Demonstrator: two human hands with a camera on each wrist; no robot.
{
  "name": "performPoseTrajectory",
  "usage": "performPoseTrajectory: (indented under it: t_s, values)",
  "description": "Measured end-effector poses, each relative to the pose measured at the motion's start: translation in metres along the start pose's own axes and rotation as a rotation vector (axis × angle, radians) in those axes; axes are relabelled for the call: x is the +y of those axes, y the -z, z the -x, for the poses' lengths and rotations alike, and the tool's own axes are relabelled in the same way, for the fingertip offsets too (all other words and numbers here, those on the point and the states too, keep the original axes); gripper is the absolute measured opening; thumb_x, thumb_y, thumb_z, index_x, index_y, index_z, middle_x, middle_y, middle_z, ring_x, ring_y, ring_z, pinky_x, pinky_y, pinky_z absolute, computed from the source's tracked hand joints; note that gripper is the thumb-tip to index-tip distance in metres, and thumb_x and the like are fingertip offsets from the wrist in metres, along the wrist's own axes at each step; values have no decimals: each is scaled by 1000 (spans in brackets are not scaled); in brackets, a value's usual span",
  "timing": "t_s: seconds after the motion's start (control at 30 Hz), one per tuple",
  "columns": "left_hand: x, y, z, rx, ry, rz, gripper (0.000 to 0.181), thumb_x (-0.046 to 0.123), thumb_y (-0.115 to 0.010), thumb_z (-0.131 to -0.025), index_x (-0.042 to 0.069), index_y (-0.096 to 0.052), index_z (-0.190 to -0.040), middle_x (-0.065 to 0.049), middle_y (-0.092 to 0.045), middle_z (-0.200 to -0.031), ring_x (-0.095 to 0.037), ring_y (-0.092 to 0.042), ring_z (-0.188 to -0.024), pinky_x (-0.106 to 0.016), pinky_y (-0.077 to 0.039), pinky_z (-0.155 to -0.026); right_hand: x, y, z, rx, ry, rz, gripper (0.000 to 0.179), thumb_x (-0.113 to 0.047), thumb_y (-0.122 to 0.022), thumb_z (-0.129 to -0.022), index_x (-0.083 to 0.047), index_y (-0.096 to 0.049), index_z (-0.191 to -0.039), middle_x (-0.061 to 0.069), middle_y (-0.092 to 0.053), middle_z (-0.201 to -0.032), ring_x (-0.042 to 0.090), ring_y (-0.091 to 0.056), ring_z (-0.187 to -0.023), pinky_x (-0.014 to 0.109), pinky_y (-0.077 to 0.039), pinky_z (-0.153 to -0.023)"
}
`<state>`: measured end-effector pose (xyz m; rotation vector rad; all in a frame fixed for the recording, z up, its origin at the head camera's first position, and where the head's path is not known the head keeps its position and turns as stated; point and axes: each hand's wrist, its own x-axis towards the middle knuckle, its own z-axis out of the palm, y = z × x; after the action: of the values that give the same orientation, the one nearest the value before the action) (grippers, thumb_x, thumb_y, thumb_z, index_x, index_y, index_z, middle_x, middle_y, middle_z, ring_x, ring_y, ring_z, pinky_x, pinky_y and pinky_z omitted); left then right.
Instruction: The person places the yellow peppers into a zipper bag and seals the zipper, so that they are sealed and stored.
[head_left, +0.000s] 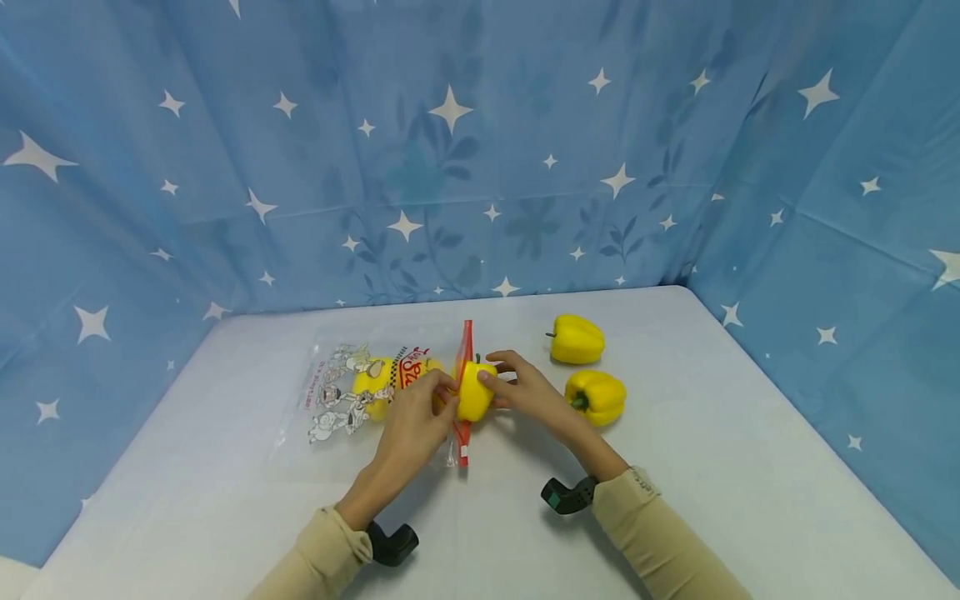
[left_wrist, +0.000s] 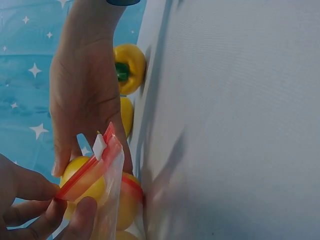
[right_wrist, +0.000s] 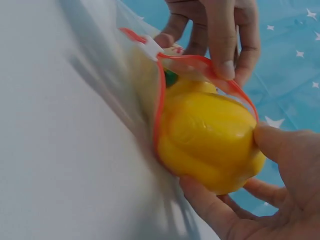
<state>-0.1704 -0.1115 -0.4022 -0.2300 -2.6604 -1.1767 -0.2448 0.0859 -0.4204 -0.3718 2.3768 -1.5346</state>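
Note:
A clear zip bag [head_left: 300, 425] with printed cartoon figures lies on the table, with yellow bell pepper shapes showing through its plastic. My left hand [head_left: 415, 417] pinches the red zip edge [left_wrist: 82, 175] of its mouth between thumb and fingers. In my right hand [head_left: 534, 396] a yellow bell pepper [right_wrist: 207, 140] is held by fingertips and thumb, partly inside the open mouth. The red rim runs around the pepper in the right wrist view, and a white slider [right_wrist: 151, 48] sits at one end of the zip. Behind this pepper, a green stem [right_wrist: 170, 77] shows inside the bag.
Two more yellow bell peppers lie on the white table to the right, one farther back [head_left: 577, 339] and one nearer [head_left: 600, 398] beside my right forearm. A blue curtain [head_left: 480, 167] with white stars hangs behind the table. Both wrists wear black bands.

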Motion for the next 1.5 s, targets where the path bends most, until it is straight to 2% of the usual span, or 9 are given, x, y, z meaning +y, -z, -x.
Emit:
performPoseTrajectory:
  t_s: [0.1,0.2,0.43,0.5,0.7,0.93,1.1,1.27,1.5]
  values:
    - [0,-2,0,7,-6,-12,16,13,-74,-96,10,-68,-111,-3,-68,-90,-8,-56,-57,-22,-51,-53,1,-4,0,19,10,-76,57,-40,-64,-104,-10,-46,-149,23,-46,-156,41,-56,-134,42,-62,-98]
    - [0,-3,1,18,-9,-33,16,13,-74,-96,11,-68,-110,-2,-68,-91,-9,-55,-60,-22,-50,-53,2,-7,0,-7,13,-114,54,-38,-62,-105,-8,-47,-147,25,-44,-156,43,-53,-138,44,-61,-99]
    - [1,-4,3,27,-9,-68,16,11,-75,-96,10,-69,-111,-2,-69,-92,-12,-54,-70,-21,-49,-60,6,-8,0,-51,-45,-88,63,-40,-67,-102,-14,-45,-155,17,-44,-161,40,-43,-149,53,-46,-119]
    - [2,-4,3,24,-7,-70,18,11,-75,-95,10,-69,-112,-2,-68,-93,-13,-55,-72,-21,-50,-62,6,-7,-1,-73,-52,-118,67,-37,-70,-100,-16,-42,-157,15,-42,-163,40,-41,-150,54,-44,-121]
    - [1,-7,6,32,0,-76,25,8,-77,-93,7,-69,-116,-3,-69,-96,-13,-56,-74,-20,-50,-62,10,-9,-5,-112,-10,-138,73,-30,-75,-96,-16,-41,-159,12,-41,-164,37,-48,-147,52,-47,-119]
    - [-5,-14,19,85,-34,-76,30,2,-77,-90,5,-68,-118,-6,-69,-100,-15,-64,-84,-25,-57,-72,13,-20,-4,-85,35,-136,73,-31,-75,-95,-17,-41,-158,7,-41,-164,32,-56,-141,48,-53,-113]
    - [-13,-16,29,96,-73,-37,32,-2,-74,-91,5,-70,-123,-7,-69,-106,-17,-68,-91,-26,-60,-74,15,-23,-1,-57,56,-164,69,-26,-74,-97,-20,-42,-157,10,-41,-163,33,-57,-137,48,-54,-111]
    - [-20,-14,34,122,-86,63,36,-5,-72,-93,10,-73,-125,-4,-68,-111,-17,-69,-95,-27,-63,-76,16,-25,-1,-24,94,-191,64,-25,-74,-98,-22,-45,-155,10,-43,-161,34,-59,-134,47,-56,-109]
    - [-28,-14,38,141,-102,187,36,-6,-72,-93,9,-73,-126,-6,-68,-111,-20,-72,-95,-20,-62,-75,18,-36,0,-14,96,-229,62,-26,-74,-98,-18,-45,-152,10,-46,-159,32,-61,-135,43,-58,-107]
